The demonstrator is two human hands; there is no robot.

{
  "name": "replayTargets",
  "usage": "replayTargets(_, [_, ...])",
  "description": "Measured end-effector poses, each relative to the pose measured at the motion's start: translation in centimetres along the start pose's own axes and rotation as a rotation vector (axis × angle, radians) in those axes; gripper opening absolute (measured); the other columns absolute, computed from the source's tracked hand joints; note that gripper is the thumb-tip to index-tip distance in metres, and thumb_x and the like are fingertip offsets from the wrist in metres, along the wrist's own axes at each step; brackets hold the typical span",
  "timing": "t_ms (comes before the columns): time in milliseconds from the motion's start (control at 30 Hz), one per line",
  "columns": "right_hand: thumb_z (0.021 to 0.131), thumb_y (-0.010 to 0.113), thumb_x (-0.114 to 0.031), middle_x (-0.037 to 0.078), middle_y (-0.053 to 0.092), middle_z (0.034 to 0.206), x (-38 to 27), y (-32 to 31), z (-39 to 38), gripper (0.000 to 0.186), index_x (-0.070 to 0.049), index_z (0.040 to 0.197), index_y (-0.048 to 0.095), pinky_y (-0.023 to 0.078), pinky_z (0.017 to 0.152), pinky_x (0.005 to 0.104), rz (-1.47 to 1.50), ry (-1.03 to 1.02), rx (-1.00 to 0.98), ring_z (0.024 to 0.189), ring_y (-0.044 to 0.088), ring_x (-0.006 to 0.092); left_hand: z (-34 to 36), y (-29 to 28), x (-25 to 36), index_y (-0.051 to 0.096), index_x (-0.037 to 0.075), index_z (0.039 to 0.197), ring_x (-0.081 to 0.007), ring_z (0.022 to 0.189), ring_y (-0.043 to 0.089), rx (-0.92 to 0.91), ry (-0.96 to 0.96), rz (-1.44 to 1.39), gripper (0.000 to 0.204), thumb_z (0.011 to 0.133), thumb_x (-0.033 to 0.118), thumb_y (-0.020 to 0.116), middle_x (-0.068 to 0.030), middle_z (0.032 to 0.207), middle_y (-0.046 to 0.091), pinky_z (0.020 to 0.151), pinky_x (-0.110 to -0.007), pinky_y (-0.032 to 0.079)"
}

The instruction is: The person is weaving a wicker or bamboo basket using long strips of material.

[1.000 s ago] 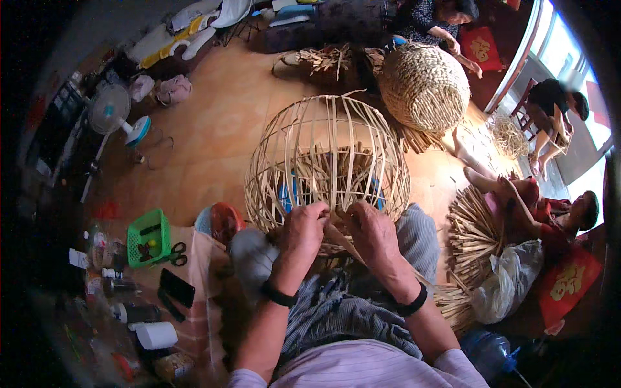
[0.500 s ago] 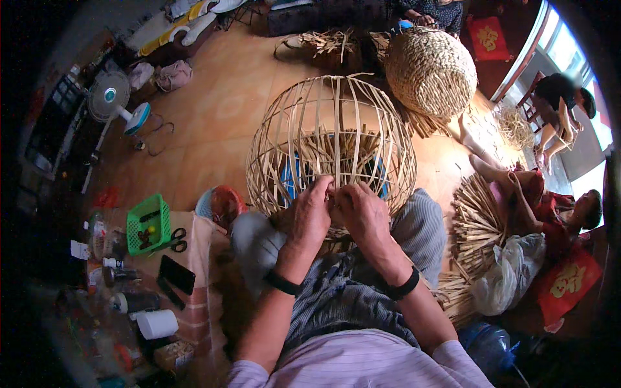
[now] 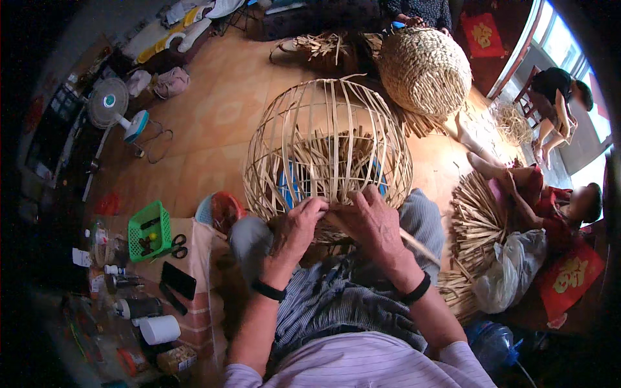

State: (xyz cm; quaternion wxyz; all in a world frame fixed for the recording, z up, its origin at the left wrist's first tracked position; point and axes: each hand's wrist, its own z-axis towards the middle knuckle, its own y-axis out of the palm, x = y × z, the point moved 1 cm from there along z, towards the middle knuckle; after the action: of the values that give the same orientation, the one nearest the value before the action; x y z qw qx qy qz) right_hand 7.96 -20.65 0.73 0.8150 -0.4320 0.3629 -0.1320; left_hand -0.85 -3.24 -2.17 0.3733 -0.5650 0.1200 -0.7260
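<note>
An open cage-like basket frame of pale thin strips [image 3: 333,103] sits between my knees, with upright strips and some blue material inside it. My left hand [image 3: 297,229] is pinched on a flat pale strip [image 3: 419,247] at the frame's near lower edge. Just right of it my right hand [image 3: 374,229] has its fingers bent round the same strip, which runs out to the right past my knee. The exact spot where my fingertips meet the weave is partly hidden.
Left: green basket [image 3: 147,229], scissors [image 3: 179,247], phone [image 3: 178,279], bottles, fan [image 3: 108,103]. Back: woven basket [image 3: 424,71], another person's hands [image 3: 414,21]. Right: two people [image 3: 540,210] [image 3: 559,97], strip bundles [image 3: 475,213], plastic bag [image 3: 508,271].
My hands came together, then shifted slightly apart, the right one rightward with fingers more raised. The strip's loose end now shows right of my right hand. The view has shifted slightly.
</note>
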Motion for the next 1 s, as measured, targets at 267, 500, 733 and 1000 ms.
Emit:
replayTargets(267, [0.091, 0.071, -0.034, 0.015, 0.055, 0.096, 2.8, -1.5, 0.5, 0.036, -0.003, 0.105, 0.058, 0.051, 0.078, 0.0456, 0.007, -0.380, -0.123, 0.094, 0.056, 0.0341, 1.7, -1.7, 3.1, 0.067, 0.002, 0.111, -0.0336, 0.094, 0.068, -0.189, 0.126, 0.099, 0.023, 0.091, -0.007, 0.059, -0.0163, 0.099, 0.066, 0.081, -0.038, 0.054])
replayTargets(500, [0.094, 0.066, -0.030, 0.013, 0.056, 0.095, 2.5, -1.8, 0.5, 0.030, -0.003, 0.100, 0.054, 0.054, 0.076, 0.0434, -0.027, -0.337, -0.169, 0.093, 0.061, 0.0314, 2.3, -1.2, 2.9, 0.070, 0.005, 0.115, -0.0306, 0.093, 0.069, -0.094, 0.027, 0.032, 0.028, 0.088, -0.003, 0.068, -0.0129, 0.101, 0.069, 0.084, -0.034, 0.054])
replayTargets(733, [0.092, 0.067, -0.023, 0.013, 0.056, 0.095, 2.9, -2.0, -0.5, 0.024, -0.006, 0.106, 0.057, 0.055, 0.077, 0.0446, 0.101, -0.133, -0.363, 0.099, 0.063, 0.0328, 2.9, -1.4, 2.1, 0.076, 0.007, 0.111, -0.0248, 0.086, 0.067, -0.178, -0.015, -0.033, 0.029, 0.085, -0.004, 0.070, -0.0111, 0.092, 0.068, 0.080, -0.033, 0.054])
replayTargets(1000, [0.087, 0.073, -0.020, 0.011, 0.059, 0.097, 1.0, -4.2, -3.9, 0.032, -0.009, 0.114, 0.060, 0.053, 0.075, 0.0455, 0.042, -0.211, -0.082, 0.091, 0.062, 0.0327, 3.7, -2.2, 1.7, 0.077, 0.004, 0.104, -0.0237, 0.080, 0.064, -0.255, -0.005, -0.021, 0.021, 0.087, -0.005, 0.068, -0.0090, 0.084, 0.064, 0.075, -0.032, 0.051])
